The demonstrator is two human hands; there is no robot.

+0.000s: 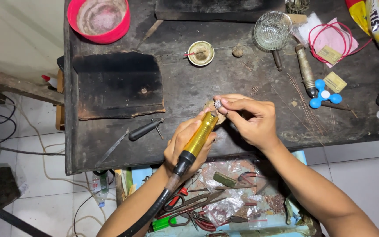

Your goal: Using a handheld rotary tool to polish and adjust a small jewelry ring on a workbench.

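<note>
1. Left hand [188, 142] wraps around a gold-coloured metal rotary handpiece [199, 136] on a black flexible shaft, tip aimed up at the piece.
2. Right hand [248, 118] pinches a tiny silvery beaded ornament [217, 104] between its fingertips, just above the dark scorched worktop [189, 83].
3. Judged light, stiff and easily dropped, the ornament looks best gripped by its edges.
4. Nearby lie a black-handled awl [144, 130] and a blue spinner [325, 95].
</note>
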